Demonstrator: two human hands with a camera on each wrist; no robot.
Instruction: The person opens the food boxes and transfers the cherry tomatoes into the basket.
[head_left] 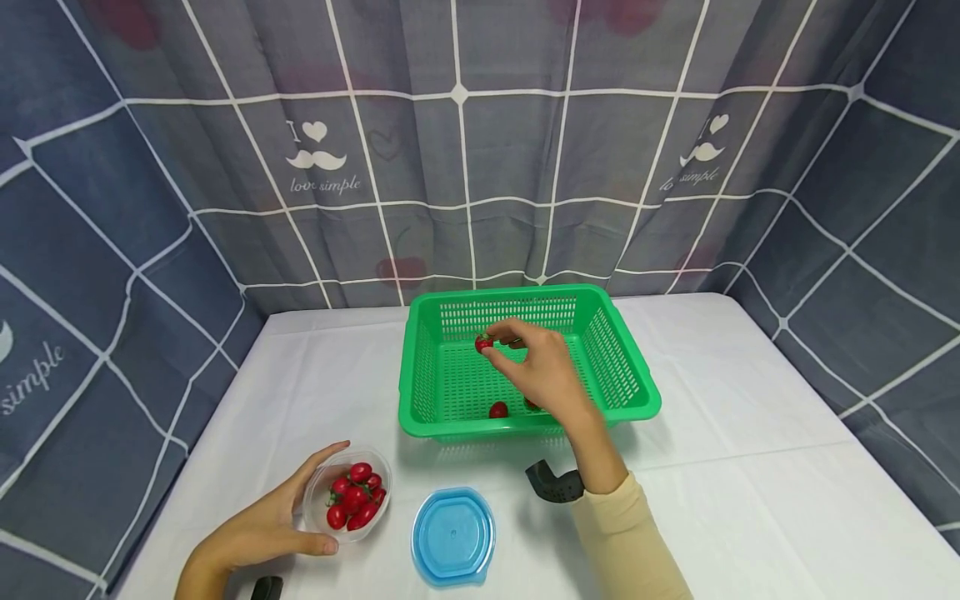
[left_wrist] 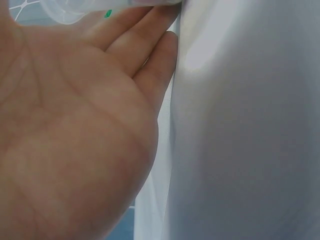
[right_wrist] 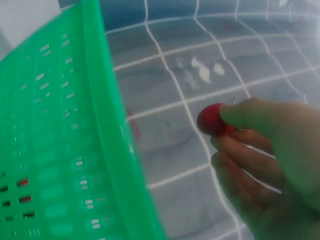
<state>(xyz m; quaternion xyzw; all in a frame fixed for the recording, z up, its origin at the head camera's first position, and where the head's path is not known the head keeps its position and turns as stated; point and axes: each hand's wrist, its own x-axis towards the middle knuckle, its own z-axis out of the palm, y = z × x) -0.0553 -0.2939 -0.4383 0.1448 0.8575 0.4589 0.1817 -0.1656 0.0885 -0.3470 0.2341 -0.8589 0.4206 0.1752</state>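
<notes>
Head only: tomato bowl [head_left: 348, 493], L hand [head_left: 262, 525].

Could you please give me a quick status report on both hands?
Right hand pinches small red cherry tomato over green plastic basket. Left hand cups clear plastic tomato tub. Nothing in the way.

White-clothed table [head_left: 750, 500] with green basket [head_left: 633, 392], clear bowl [head_left: 315, 500], blue lid [head_left: 453, 535]

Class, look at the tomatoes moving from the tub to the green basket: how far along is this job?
Done: two tomatoes lie in the basket. In hand: the right hand pinches one tomato above it. Left: several tomatoes in the tub, held by the left hand.
</notes>
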